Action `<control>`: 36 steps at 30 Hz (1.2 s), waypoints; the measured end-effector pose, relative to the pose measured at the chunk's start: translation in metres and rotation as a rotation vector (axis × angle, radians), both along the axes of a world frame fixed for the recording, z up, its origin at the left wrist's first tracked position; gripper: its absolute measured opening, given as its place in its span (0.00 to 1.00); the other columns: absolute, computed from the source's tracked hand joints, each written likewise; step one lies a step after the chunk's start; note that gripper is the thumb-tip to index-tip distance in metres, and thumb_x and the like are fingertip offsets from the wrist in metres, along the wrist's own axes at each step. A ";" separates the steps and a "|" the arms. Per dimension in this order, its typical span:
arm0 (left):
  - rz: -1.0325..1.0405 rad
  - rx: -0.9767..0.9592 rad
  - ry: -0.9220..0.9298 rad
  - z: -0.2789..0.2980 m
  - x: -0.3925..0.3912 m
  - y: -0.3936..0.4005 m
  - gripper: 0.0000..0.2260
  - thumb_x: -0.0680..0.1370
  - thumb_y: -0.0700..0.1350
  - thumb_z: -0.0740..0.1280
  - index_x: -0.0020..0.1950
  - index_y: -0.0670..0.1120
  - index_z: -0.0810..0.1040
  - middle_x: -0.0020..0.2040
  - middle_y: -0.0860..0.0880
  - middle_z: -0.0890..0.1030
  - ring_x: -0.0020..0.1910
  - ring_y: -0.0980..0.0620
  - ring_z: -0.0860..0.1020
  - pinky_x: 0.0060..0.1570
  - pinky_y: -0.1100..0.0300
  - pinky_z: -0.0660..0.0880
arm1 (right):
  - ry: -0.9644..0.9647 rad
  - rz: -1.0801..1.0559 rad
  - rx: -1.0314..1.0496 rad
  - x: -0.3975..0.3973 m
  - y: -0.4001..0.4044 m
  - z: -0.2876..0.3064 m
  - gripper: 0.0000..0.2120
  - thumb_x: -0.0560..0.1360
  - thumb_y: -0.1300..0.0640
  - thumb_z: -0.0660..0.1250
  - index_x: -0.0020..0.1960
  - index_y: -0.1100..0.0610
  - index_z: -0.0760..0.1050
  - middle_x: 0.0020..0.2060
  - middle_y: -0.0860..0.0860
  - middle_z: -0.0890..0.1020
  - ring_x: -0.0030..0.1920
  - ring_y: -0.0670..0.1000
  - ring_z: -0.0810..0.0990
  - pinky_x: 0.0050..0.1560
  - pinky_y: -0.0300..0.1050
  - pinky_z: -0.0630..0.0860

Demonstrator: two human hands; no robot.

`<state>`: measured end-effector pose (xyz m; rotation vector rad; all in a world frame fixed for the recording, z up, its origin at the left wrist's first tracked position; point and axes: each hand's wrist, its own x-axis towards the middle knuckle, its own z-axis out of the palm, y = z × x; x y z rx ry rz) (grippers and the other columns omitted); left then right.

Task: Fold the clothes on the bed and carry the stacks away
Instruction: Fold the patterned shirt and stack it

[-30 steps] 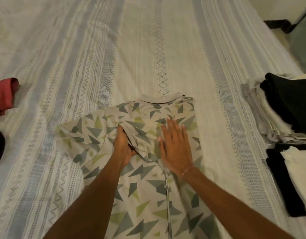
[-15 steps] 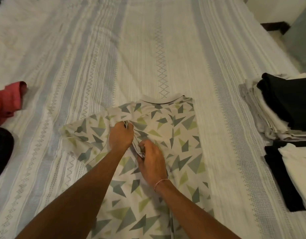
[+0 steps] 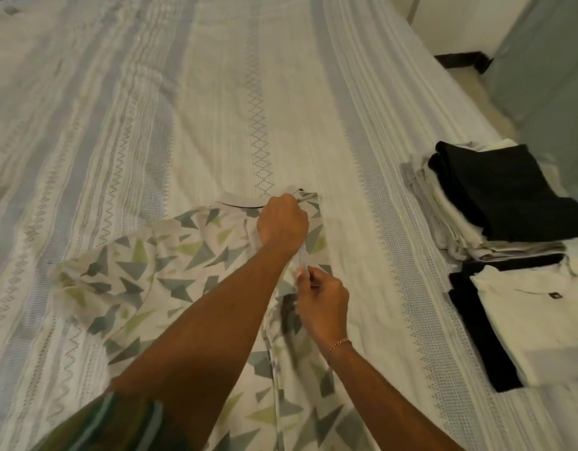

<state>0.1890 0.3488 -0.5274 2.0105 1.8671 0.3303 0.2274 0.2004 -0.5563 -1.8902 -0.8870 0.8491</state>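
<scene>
a: two hands on one shirt rn. the left hand (image 3: 282, 219) is up by the collar, fingers curled tight round the cloth edge. the right hand (image 3: 323, 297) is lower down, pinching the same folded edge btw thumb and fingers.

b: so what could go wrong?

a: i think the fold could slip. the shirt (image 3: 170, 275) is soft and floppy, so if one hand pulls harder than the other, the edge goes crooked and the fold line gets wavy. also the left sleeve is spread out flat and a bit wrinkly. if it gets folded like that, the bumps get stuck inside imo.

b: anything else?

a: the left arm lies right across the shirt. if it drags, it could bunch up the cloth under it. and if both hands let go too soon the flap may flop back open.

b: where's the shirt?

a: on the bed (image 3: 216, 92), near the front, in the middle. collar points away from the person. the bottom part runs out of view, so idk how far that end is folded.

b: what's it look like?

a: pale cream w/ lots of little triangles, grey and green ones. plain pale collar. the right side looks folded in already, the left side not yet.

b: other clothes?

a: yep, a folded stack (image 3: 496, 203) w/ a black piece on top sits well apart to the right. a white folded top (image 3: 541, 323) on a black one sits nearer, by that stack.
</scene>
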 end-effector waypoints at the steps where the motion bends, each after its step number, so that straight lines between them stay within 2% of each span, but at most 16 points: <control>1: -0.009 -0.021 0.000 -0.008 0.006 0.000 0.09 0.81 0.45 0.62 0.48 0.41 0.79 0.48 0.43 0.82 0.47 0.43 0.81 0.40 0.55 0.72 | -0.044 -0.013 -0.004 0.008 -0.002 -0.005 0.12 0.81 0.54 0.67 0.42 0.56 0.83 0.31 0.44 0.80 0.32 0.42 0.78 0.37 0.37 0.76; 4: -0.052 -0.058 -0.004 -0.026 0.010 0.000 0.12 0.82 0.45 0.61 0.41 0.43 0.78 0.44 0.43 0.82 0.44 0.44 0.81 0.37 0.56 0.71 | -0.210 -0.045 -0.097 0.026 -0.008 -0.014 0.08 0.79 0.47 0.69 0.50 0.51 0.84 0.37 0.44 0.83 0.36 0.44 0.79 0.38 0.42 0.77; 6: -0.069 -0.036 -0.020 -0.033 0.007 0.000 0.16 0.81 0.46 0.62 0.33 0.45 0.72 0.36 0.45 0.79 0.39 0.45 0.80 0.34 0.57 0.69 | -0.322 -0.039 -0.182 0.032 -0.011 -0.017 0.10 0.78 0.42 0.69 0.49 0.48 0.80 0.36 0.43 0.81 0.37 0.45 0.77 0.37 0.41 0.71; 8: -0.117 -0.010 -0.052 -0.038 0.003 -0.001 0.18 0.81 0.49 0.63 0.31 0.46 0.71 0.32 0.47 0.77 0.36 0.45 0.79 0.33 0.55 0.72 | -0.382 -0.024 -0.208 0.032 -0.012 -0.019 0.12 0.77 0.40 0.68 0.47 0.49 0.77 0.34 0.43 0.79 0.36 0.46 0.76 0.34 0.42 0.67; 10: -0.151 0.020 -0.098 -0.039 0.000 -0.004 0.17 0.81 0.55 0.62 0.37 0.48 0.79 0.34 0.49 0.79 0.37 0.47 0.80 0.36 0.54 0.76 | -0.406 -0.020 -0.211 0.031 -0.013 -0.019 0.13 0.78 0.40 0.67 0.47 0.49 0.75 0.33 0.43 0.78 0.35 0.46 0.76 0.32 0.41 0.65; 12: -0.194 0.050 -0.147 -0.038 -0.002 -0.011 0.16 0.82 0.57 0.61 0.52 0.49 0.84 0.40 0.48 0.83 0.40 0.48 0.80 0.41 0.52 0.78 | -0.432 -0.057 -0.208 0.030 -0.014 -0.019 0.12 0.79 0.40 0.66 0.48 0.48 0.72 0.35 0.44 0.77 0.37 0.47 0.77 0.31 0.40 0.63; 13: -0.226 0.077 -0.159 -0.040 -0.004 -0.015 0.15 0.83 0.54 0.61 0.57 0.47 0.83 0.42 0.47 0.83 0.42 0.47 0.81 0.42 0.52 0.78 | -0.457 -0.085 -0.166 0.031 -0.015 -0.021 0.11 0.79 0.41 0.67 0.50 0.48 0.71 0.37 0.44 0.78 0.38 0.48 0.76 0.32 0.41 0.63; 15: -0.309 0.197 -0.110 -0.044 -0.010 -0.026 0.11 0.83 0.45 0.64 0.61 0.44 0.81 0.45 0.44 0.84 0.44 0.44 0.81 0.42 0.51 0.78 | -0.605 -0.102 0.011 0.031 -0.015 -0.024 0.11 0.78 0.47 0.69 0.53 0.51 0.72 0.43 0.48 0.79 0.43 0.50 0.75 0.36 0.43 0.67; 18: -0.427 0.343 0.141 -0.060 -0.027 -0.042 0.14 0.75 0.38 0.72 0.61 0.42 0.81 0.52 0.42 0.84 0.51 0.42 0.80 0.49 0.49 0.77 | -0.885 0.116 0.239 0.024 -0.004 -0.031 0.12 0.79 0.53 0.70 0.59 0.57 0.77 0.53 0.54 0.81 0.52 0.54 0.78 0.50 0.48 0.75; 19: -0.445 0.350 0.199 -0.067 -0.036 -0.047 0.16 0.74 0.39 0.72 0.62 0.42 0.79 0.55 0.42 0.82 0.55 0.42 0.79 0.55 0.49 0.76 | -0.920 0.229 0.251 0.021 -0.001 -0.036 0.15 0.80 0.54 0.68 0.64 0.58 0.76 0.60 0.56 0.80 0.59 0.56 0.78 0.59 0.50 0.75; 21: -0.462 0.330 0.239 -0.081 -0.050 -0.051 0.19 0.80 0.44 0.65 0.70 0.41 0.74 0.66 0.41 0.78 0.66 0.42 0.75 0.67 0.47 0.70 | -0.891 0.427 0.158 0.022 0.003 -0.048 0.24 0.82 0.51 0.59 0.76 0.58 0.67 0.76 0.57 0.68 0.76 0.56 0.66 0.75 0.55 0.65; 23: -0.510 0.283 0.242 -0.091 -0.065 -0.050 0.23 0.85 0.50 0.51 0.78 0.41 0.64 0.77 0.43 0.67 0.76 0.44 0.65 0.76 0.45 0.60 | -0.865 0.539 0.032 0.028 0.001 -0.058 0.31 0.83 0.43 0.51 0.82 0.56 0.55 0.82 0.56 0.53 0.81 0.55 0.51 0.79 0.59 0.54; 26: -0.600 0.224 0.314 -0.094 -0.081 -0.041 0.29 0.84 0.58 0.39 0.83 0.47 0.49 0.83 0.49 0.50 0.82 0.50 0.47 0.80 0.45 0.48 | -0.853 0.568 -0.047 0.030 -0.003 -0.061 0.46 0.77 0.25 0.50 0.83 0.54 0.47 0.82 0.55 0.44 0.82 0.55 0.42 0.80 0.59 0.44; 29: -0.639 0.155 0.340 -0.091 -0.087 -0.034 0.30 0.83 0.61 0.37 0.83 0.49 0.44 0.83 0.51 0.45 0.81 0.51 0.40 0.80 0.46 0.43 | -0.914 0.600 -0.170 0.024 -0.002 -0.052 0.61 0.65 0.14 0.47 0.83 0.53 0.41 0.81 0.58 0.39 0.81 0.59 0.36 0.78 0.65 0.40; 33: -0.670 0.073 0.375 -0.083 -0.087 -0.030 0.32 0.80 0.63 0.33 0.83 0.50 0.40 0.83 0.51 0.40 0.81 0.51 0.37 0.79 0.47 0.38 | -0.947 0.624 -0.277 0.020 -0.001 -0.044 0.66 0.58 0.11 0.43 0.83 0.53 0.38 0.81 0.59 0.37 0.80 0.63 0.34 0.75 0.71 0.37; 36: -0.656 0.013 0.417 -0.069 -0.100 -0.037 0.29 0.84 0.60 0.39 0.82 0.51 0.39 0.83 0.50 0.39 0.81 0.50 0.38 0.79 0.46 0.41 | -0.985 0.652 -0.372 0.019 0.002 -0.035 0.67 0.56 0.10 0.39 0.81 0.52 0.32 0.79 0.59 0.33 0.79 0.63 0.31 0.74 0.71 0.36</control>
